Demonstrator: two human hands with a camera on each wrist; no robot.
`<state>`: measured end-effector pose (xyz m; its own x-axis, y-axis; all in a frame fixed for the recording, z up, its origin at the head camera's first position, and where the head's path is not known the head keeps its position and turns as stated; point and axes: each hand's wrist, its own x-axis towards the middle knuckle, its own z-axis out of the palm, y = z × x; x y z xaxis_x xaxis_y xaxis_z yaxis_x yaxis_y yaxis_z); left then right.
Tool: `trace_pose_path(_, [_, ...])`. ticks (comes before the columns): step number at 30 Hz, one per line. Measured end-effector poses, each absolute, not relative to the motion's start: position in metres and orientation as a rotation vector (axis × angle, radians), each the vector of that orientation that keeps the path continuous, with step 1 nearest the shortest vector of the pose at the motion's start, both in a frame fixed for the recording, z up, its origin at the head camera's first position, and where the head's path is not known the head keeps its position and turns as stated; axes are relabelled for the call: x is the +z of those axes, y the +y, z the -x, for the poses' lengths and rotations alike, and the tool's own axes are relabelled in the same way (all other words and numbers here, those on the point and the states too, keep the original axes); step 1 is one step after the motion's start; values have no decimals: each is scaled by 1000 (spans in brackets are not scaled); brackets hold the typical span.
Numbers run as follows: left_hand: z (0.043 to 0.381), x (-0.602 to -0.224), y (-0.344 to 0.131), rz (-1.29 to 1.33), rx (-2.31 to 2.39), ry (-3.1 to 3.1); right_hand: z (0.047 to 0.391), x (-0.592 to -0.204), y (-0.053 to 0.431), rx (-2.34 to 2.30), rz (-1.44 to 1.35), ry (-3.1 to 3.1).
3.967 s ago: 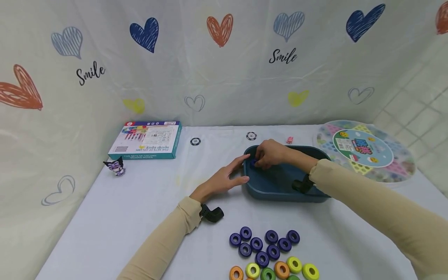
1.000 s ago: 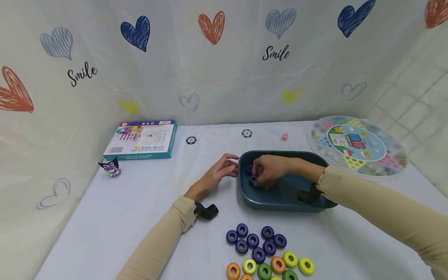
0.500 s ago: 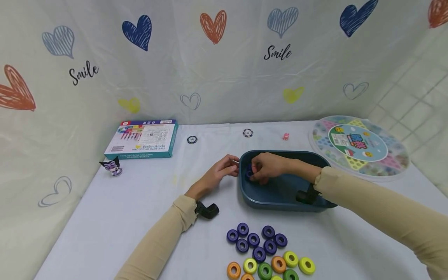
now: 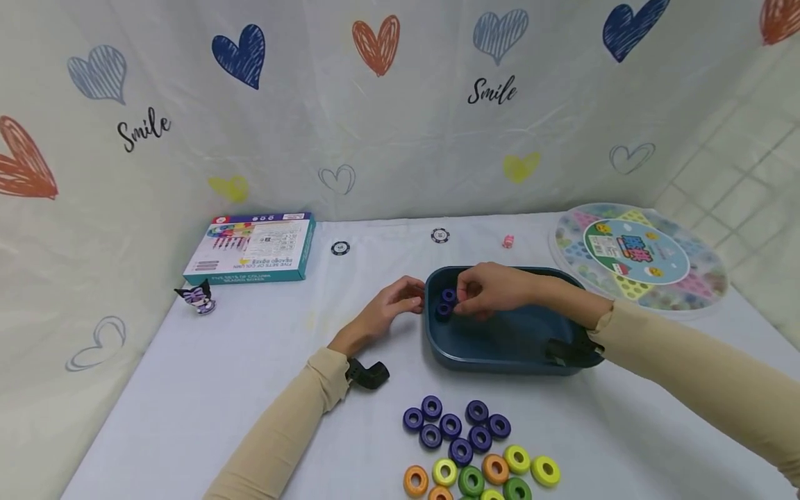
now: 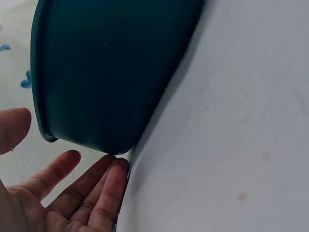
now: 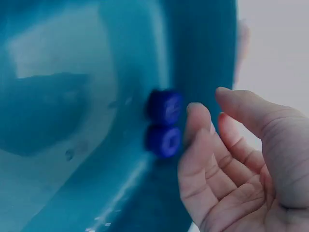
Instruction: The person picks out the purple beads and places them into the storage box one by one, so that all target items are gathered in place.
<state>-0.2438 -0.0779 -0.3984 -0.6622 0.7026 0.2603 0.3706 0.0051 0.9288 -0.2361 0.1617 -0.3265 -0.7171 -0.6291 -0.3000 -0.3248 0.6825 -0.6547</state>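
Under everything: white-covered worktop (image 4: 156,417)
Landmark for all places below: blue bin (image 4: 500,364), long axis running left to right across the worktop
Right of the bin and a little beyond: large round game case (image 4: 637,253)
Well left of the bin and farther back: flat printed box (image 4: 250,250)

At the bin's left end, on the outside: left hand (image 4: 387,309), fingers extended toward the end wall, nothing held; in the left wrist view, fingertips at the foot of the wall, touching or just beside, cannot tell which
Reaching in over the bin's right side, above its left half: right hand (image 4: 494,288), fingers loosely bent, thumb apart from them, nothing visibly held

In front of the bin, well apart from it: loose purple rings (image 4: 443,427), and nearer still a mixed group of orange rings (image 4: 487,469), yellow rings (image 4: 437,472) and green rings (image 4: 463,480), the nearest cut off by the view's edge

Inside the bin, by its left end wall: pair of purple rings (image 6: 164,106), close together, lined up front to back, so crosswise to the bin's long axis; contact with the wall not readable through the blur

Deciding relation, as judged: pair just left of the right fingertips, inside the bin; left hand also near, but with the bin's end wall between; right hand therefore the nearer, with direct reach
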Motion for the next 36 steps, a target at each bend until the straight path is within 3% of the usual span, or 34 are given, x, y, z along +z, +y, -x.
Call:
trace_pose_path(7, [246, -398, -80, -1117, 1684, 2024, 174, -307, 171, -772, 944, 2464])
trace_pose_path(16, [247, -397, -82, -1130, 1727, 1988, 113, -331, 174, -735, 882, 2420])
trace_pose_path(28, [249, -398, -83, -1159, 1723, 2011, 94, -362, 180, -719, 796, 2460])
trace_pose_path(36, [243, -399, -77, -1146, 1706, 1996, 88, -372, 210, -874, 743, 2412])
